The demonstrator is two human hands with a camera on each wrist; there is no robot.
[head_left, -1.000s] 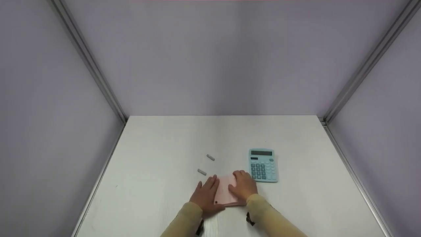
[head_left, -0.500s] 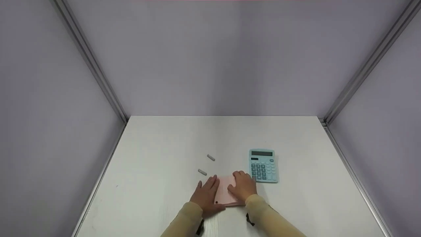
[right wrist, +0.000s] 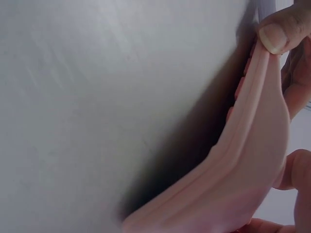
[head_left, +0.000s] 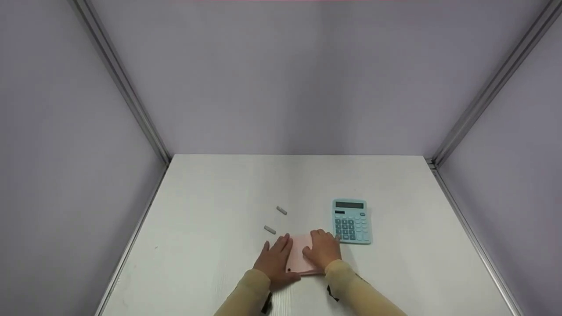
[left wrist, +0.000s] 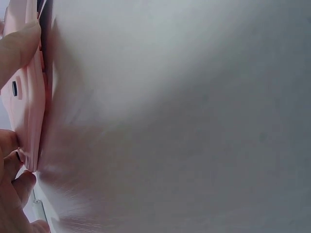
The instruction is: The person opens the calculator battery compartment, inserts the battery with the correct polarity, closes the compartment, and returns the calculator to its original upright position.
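Note:
A pink calculator [head_left: 299,255] lies back side up on the white table, a small dark spot near its lower left corner. Under its edge, the right wrist view shows a row of reddish keys [right wrist: 239,88]. My left hand [head_left: 273,263] holds its left side, fingers pointing forward and the thumb at the near edge. On the right side my right hand [head_left: 324,249] grips it, thumb on the back and fingers over the right edge. In the right wrist view a thumb [right wrist: 282,35] presses a corner, and that side is tilted up over its shadow.
A light blue calculator [head_left: 351,221] lies face up just beyond my right hand. Two small grey cylinders that look like batteries lie beyond my left hand, a nearer one [head_left: 270,229] and a farther one [head_left: 281,210]. Grey panels [head_left: 281,79] enclose the table.
My right hand has shifted slightly to the left along the pink calculator. The left hand, the blue calculator and the grey cylinders stay in place.

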